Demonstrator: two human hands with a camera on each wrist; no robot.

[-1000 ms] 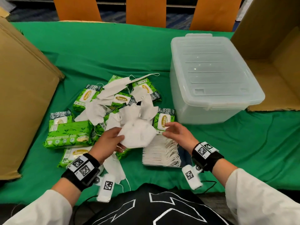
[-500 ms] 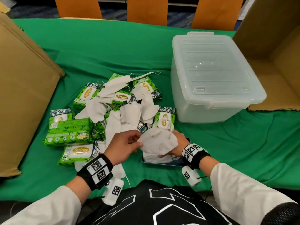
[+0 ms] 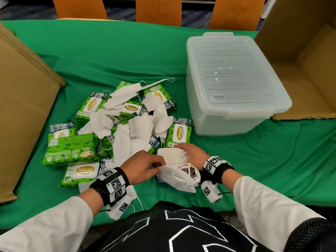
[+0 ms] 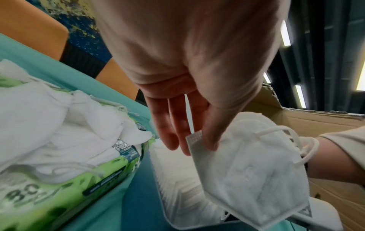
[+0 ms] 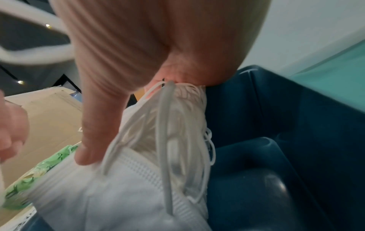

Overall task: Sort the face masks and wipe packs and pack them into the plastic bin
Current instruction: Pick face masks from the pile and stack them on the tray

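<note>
- Head view, lower centre: left hand (image 3: 143, 166) pinches a single face mask (image 3: 179, 179) beside the mask stack (image 3: 172, 157) in a dark tray.
- Left wrist view alone shows that pinch at the mask's corner (image 4: 194, 137).
- Right hand (image 3: 190, 155) grips the stack; right wrist view shows its ear loops (image 5: 166, 140).
- Lidded plastic bin (image 3: 234, 84) upper right on the worktop.

My left hand (image 4: 189, 87) pinched one white face mask (image 4: 254, 175) by its top corner, above a stack of masks (image 4: 177, 184) in a dark tray (image 4: 142, 195). Loose masks (image 4: 49, 118) lay over a green wipe pack (image 4: 65, 192) alongside.
</note>
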